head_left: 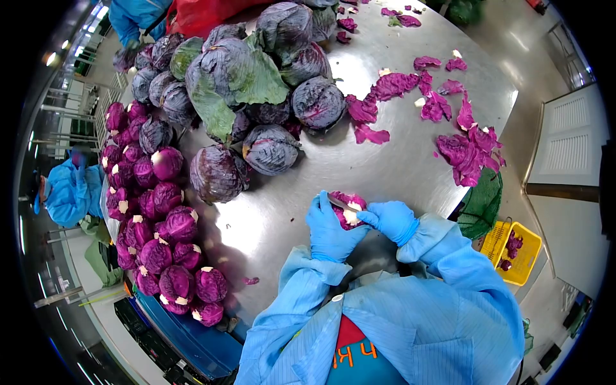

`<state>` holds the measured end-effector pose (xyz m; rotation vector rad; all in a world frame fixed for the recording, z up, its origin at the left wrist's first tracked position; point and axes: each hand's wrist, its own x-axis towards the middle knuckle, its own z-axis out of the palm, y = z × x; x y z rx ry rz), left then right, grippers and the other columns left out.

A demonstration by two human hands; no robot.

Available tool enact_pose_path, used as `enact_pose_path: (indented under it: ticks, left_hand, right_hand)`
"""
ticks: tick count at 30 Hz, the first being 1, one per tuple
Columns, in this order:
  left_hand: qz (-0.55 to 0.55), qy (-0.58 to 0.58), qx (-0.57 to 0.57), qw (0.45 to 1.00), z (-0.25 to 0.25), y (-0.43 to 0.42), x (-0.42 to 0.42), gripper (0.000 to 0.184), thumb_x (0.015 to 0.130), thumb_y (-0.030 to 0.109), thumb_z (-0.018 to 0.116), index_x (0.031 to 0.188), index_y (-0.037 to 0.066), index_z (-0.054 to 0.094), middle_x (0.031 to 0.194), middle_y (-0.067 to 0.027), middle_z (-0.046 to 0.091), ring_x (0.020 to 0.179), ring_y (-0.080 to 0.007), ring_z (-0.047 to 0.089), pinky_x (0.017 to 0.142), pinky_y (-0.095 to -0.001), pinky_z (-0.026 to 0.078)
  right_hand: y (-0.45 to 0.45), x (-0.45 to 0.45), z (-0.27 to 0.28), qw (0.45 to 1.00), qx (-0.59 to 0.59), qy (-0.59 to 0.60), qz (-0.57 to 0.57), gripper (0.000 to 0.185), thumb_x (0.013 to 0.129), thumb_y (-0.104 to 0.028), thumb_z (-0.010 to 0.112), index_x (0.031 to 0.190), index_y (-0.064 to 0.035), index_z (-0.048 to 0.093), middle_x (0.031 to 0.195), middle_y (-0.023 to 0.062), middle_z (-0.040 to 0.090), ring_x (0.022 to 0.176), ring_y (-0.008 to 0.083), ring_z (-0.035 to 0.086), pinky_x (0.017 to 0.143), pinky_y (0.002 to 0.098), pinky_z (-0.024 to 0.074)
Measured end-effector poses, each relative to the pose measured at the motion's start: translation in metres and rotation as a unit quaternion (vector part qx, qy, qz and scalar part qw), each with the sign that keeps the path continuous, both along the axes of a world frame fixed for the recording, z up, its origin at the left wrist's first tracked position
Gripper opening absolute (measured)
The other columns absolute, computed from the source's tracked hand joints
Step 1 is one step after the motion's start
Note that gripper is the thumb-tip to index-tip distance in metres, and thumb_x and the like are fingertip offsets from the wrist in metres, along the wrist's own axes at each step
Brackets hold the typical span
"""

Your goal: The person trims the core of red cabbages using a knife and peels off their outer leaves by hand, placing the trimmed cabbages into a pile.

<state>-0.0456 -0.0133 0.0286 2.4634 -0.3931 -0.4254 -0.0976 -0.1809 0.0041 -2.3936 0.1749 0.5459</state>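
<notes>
My left hand (332, 230), in a blue glove, is closed round the side of a peeled red cabbage (351, 217) just in front of my body. A knife is gripped in my right hand (391, 221), also gloved. Its blade (341, 203) lies across the cabbage beside the pale stem end, pointing towards my left fingers. My right fingers hide most of the handle. Untrimmed red cabbages (273, 149) with dark outer leaves are piled beyond my hands. To the left sit several peeled red cabbages (176, 284) with pale cut stems.
Loose purple leaves (463, 154) lie on the metal table (289, 212), mostly at the right. A green net (481, 204) and a yellow basket (531, 253) with purple scraps are beyond its right edge. People in blue stand at the left (67, 192) and far side (135, 19).
</notes>
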Motion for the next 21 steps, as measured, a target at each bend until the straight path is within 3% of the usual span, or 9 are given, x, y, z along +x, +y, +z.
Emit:
enact_pose_path:
  ticks: [3,6,9,11,14,15,18,21]
  left_hand:
    - [0.012,-0.046,-0.033,0.998,-0.007,0.003,0.001,0.103,0.051,0.042,0.089,0.132,0.0,0.041,0.121,-0.0247,0.048,0.111,-0.0399,0.048,0.095,-0.0485,0.042]
    - [0.0,-0.045,-0.019,0.999,-0.008,0.004,0.004,0.1,0.053,0.043,0.087,0.133,0.004,0.042,0.121,-0.0247,0.048,0.111,-0.0403,0.049,0.094,-0.0485,0.042]
    - [-0.007,-0.007,-0.064,0.998,0.007,0.004,0.004,0.107,0.056,0.045,0.084,0.14,0.001,0.034,0.133,-0.0304,0.04,0.118,-0.045,0.043,0.097,-0.0518,0.038]
    - [-0.014,-0.022,-0.04,0.999,0.01,0.001,0.003,0.1,0.058,0.043,0.083,0.139,0.004,0.038,0.135,-0.0309,0.04,0.121,-0.0436,0.042,0.098,-0.0514,0.036]
    - [-0.054,-0.041,-0.013,0.998,0.003,-0.001,0.001,0.092,0.06,0.041,0.082,0.137,0.008,0.043,0.14,-0.0279,0.039,0.126,-0.041,0.041,0.102,-0.0509,0.031]
    - [-0.072,-0.048,-0.005,0.996,0.001,-0.002,0.001,0.09,0.061,0.04,0.082,0.137,0.01,0.044,0.141,-0.0262,0.039,0.128,-0.0401,0.04,0.104,-0.0508,0.029]
    - [-0.098,-0.139,-0.002,0.985,0.002,-0.008,0.0,0.086,0.057,0.036,0.084,0.13,0.007,0.049,0.133,-0.0257,0.048,0.122,-0.0379,0.047,0.097,-0.0459,0.035]
    - [-0.055,-0.056,-0.028,0.997,0.005,-0.007,-0.001,0.095,0.062,0.044,0.08,0.138,0.004,0.039,0.143,-0.0161,0.042,0.13,-0.0389,0.039,0.104,-0.0534,0.029]
  right_hand:
    - [0.006,-0.001,-0.004,0.999,0.009,-0.037,-0.03,0.057,0.091,-0.063,0.042,0.088,-0.0112,0.065,0.079,0.0155,0.066,0.073,0.0362,0.064,0.068,0.046,0.0503]
    - [0.009,-0.006,-0.011,0.996,0.023,-0.072,-0.053,0.055,0.089,-0.063,0.047,0.089,-0.0105,0.064,0.08,0.0151,0.065,0.075,0.0362,0.064,0.068,0.0455,0.0505]
    - [0.01,-0.01,0.01,0.994,0.025,-0.076,-0.08,0.05,0.089,-0.059,0.052,0.092,-0.0099,0.064,0.083,0.0138,0.065,0.077,0.0351,0.064,0.069,0.0439,0.0508]
    - [0.015,-0.007,0.039,0.985,0.039,-0.07,-0.155,0.047,0.089,-0.055,0.056,0.098,-0.0097,0.063,0.089,0.0129,0.064,0.079,0.0337,0.065,0.071,0.0428,0.0509]
    - [0.01,0.009,0.037,0.965,0.134,-0.176,-0.139,0.044,0.088,-0.048,0.061,0.11,-0.0098,0.061,0.097,0.0121,0.063,0.081,0.0328,0.064,0.072,0.0428,0.0511]
    - [0.003,0.015,0.037,0.979,0.106,-0.167,-0.044,0.046,0.086,-0.043,0.063,0.118,-0.0107,0.058,0.103,0.0139,0.061,0.084,0.0341,0.063,0.072,0.044,0.0513]
    - [0.009,0.027,0.049,0.998,0.005,-0.055,-0.018,0.04,0.082,-0.038,0.065,0.111,-0.0108,0.061,0.101,0.0157,0.061,0.085,0.0357,0.063,0.074,0.0455,0.0511]
    - [-0.004,0.045,0.037,1.0,-0.002,0.003,0.017,0.034,0.079,-0.036,0.065,0.101,-0.0105,0.064,0.098,0.0172,0.061,0.086,0.0371,0.063,0.074,0.0469,0.0507]
